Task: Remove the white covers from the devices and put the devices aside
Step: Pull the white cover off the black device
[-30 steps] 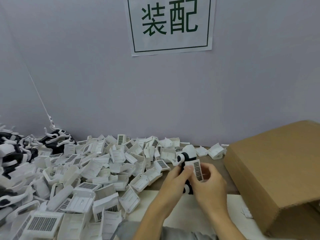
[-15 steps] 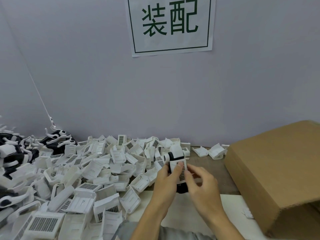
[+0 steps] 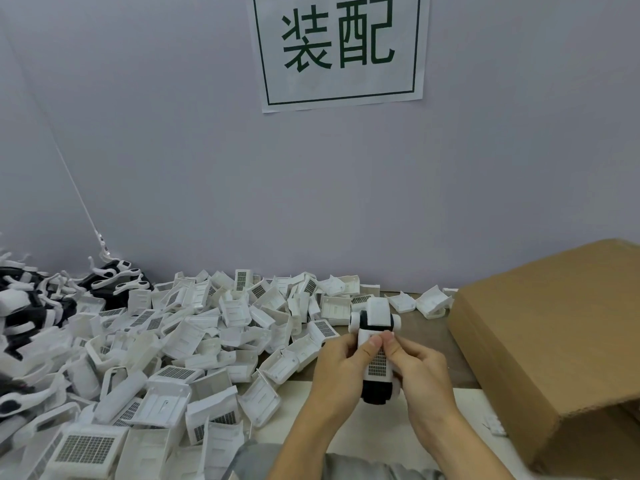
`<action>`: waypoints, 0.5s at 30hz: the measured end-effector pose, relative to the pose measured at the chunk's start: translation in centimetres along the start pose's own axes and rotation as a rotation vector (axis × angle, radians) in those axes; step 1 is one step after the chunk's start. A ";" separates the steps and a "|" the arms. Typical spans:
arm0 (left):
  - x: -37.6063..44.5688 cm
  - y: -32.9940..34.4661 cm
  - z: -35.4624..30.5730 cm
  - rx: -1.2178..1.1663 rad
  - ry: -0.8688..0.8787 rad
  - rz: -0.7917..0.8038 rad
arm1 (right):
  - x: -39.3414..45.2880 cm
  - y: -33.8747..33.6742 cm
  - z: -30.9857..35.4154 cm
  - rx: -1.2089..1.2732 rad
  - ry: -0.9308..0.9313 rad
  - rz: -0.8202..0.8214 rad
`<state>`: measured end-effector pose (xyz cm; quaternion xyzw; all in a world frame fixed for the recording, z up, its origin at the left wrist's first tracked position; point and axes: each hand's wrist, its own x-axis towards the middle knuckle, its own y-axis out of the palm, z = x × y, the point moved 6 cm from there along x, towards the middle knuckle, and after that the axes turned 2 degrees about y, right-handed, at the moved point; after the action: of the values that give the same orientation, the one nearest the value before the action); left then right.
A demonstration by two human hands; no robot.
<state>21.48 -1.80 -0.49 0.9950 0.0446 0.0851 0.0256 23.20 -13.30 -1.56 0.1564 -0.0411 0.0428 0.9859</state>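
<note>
I hold one black-and-white device (image 3: pixel 374 393) upright between both hands above the table's near middle. A white cover (image 3: pixel 376 362) with a grey grille sits on its front. My left hand (image 3: pixel 341 368) grips the device's left side, thumb lying on the cover's top edge. My right hand (image 3: pixel 420 370) grips the right side, its thumb pressed against the same edge beside the left thumb. The device's white top with two round side caps (image 3: pixel 375 315) sticks up above my fingers.
A large heap of loose white covers (image 3: pixel 166 358) fills the table's left and middle. Black-and-white devices (image 3: pixel 31 306) pile up at the far left by the wall. A big cardboard box (image 3: pixel 554 344) stands at the right. A white mat (image 3: pixel 301 400) lies under my hands.
The device has been turned in my hands so the grille cover faces me, and both thumbs have come together on the cover's top edge.
</note>
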 end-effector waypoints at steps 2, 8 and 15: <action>0.1 0.0 0.0 0.033 0.012 -0.005 | 0.0 -0.2 -0.1 -0.008 -0.003 -0.028; -0.1 0.4 0.3 0.084 -0.007 0.132 | 0.3 -0.4 -0.7 -0.016 0.039 -0.102; 0.0 0.0 0.5 0.080 -0.041 0.072 | 0.3 -0.5 -0.3 -0.080 0.002 -0.073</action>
<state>21.60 -1.86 -0.93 0.9978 0.0116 0.0638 -0.0163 23.54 -13.65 -1.97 0.1182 -0.0360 0.0054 0.9923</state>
